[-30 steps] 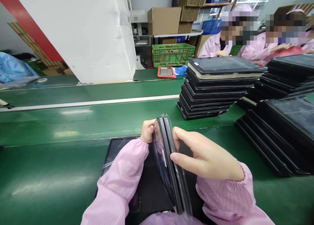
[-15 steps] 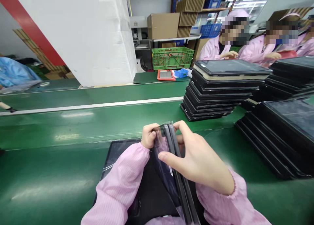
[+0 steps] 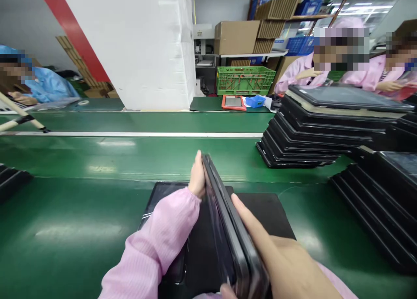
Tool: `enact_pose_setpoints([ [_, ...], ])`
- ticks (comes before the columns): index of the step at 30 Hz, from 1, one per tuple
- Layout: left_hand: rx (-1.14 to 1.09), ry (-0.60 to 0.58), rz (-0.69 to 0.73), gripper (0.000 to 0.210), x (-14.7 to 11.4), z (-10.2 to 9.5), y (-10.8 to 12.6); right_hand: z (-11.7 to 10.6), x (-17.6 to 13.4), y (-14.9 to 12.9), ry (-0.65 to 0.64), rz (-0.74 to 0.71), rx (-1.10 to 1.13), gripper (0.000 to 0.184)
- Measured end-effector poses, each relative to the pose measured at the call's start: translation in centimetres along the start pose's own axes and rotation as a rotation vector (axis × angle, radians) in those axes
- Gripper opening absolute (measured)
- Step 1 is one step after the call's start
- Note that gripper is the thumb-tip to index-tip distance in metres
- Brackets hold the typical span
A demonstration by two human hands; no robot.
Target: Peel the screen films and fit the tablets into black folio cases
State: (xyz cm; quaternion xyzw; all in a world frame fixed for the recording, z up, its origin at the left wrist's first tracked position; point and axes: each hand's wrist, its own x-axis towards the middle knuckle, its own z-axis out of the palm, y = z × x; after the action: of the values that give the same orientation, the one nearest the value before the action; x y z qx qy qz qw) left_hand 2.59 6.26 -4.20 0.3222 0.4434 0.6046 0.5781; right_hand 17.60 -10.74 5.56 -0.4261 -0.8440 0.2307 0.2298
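Observation:
Two black tablets (image 3: 224,216) stand on edge together, tilted and pressed face to face, above a black mat (image 3: 267,207). My left hand (image 3: 197,177) lies along their far left side with its fingers fairly straight. Around the near end, my right hand (image 3: 276,251) grips them, thumb low on the left face and fingers along the right. Another dark tablet (image 3: 166,194) lies flat beneath my left forearm, partly covered by the sleeve.
A tall stack of black tablets (image 3: 312,134) leans at the right, with another stack (image 3: 368,203) nearer me. Dark items (image 3: 13,179) sit at the left edge. Beyond the green bench (image 3: 81,216) are a green crate (image 3: 246,79), a white pillar (image 3: 130,42) and seated co-workers.
The clear film seen over the tablets' far end no longer shows there. My right hand has moved from their upper part to the near end; my left hand has straightened. The view has turned left.

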Motion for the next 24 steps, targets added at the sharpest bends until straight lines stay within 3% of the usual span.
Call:
enact_pose_setpoints([
  [2, -0.037, 0.01, 0.163, 0.059, 1.6, 0.7, 2.6, 0.6, -0.1, 0.4, -0.14, -0.038, -0.086, 0.106],
  [4, -0.057, -0.051, 0.343, 0.059, 3.1, 0.9, 4.3, 1.1, 0.6, 0.7, -0.274, 0.016, -0.185, 0.104],
  [7, -0.004, -0.125, 0.508, 0.059, 4.9, 0.3, 4.5, 1.0, 2.7, 1.4, -0.393, 0.119, -0.243, 0.09],
  [13, 0.038, -0.21, 0.518, 0.062, 6.2, -0.8, 2.4, -1.9, 7.3, 4.5, -0.447, -0.011, -0.035, 0.021],
  [17, 0.033, -0.246, 0.523, 0.06, 6.3, -0.4, 2.4, -2.4, 8.8, 5.7, -0.453, 0.015, 0.013, 0.022],
  [21, 0.052, -0.236, 0.57, 0.053, 6.4, -0.5, 2.3, -2.0, 9.3, 6.0, -0.421, 0.045, 0.007, 0.024],
  [24, 0.082, -0.209, 0.579, 0.053, 6.5, -0.6, 2.1, -1.9, 9.5, 6.3, -0.464, 0.012, 0.033, 0.02],
])
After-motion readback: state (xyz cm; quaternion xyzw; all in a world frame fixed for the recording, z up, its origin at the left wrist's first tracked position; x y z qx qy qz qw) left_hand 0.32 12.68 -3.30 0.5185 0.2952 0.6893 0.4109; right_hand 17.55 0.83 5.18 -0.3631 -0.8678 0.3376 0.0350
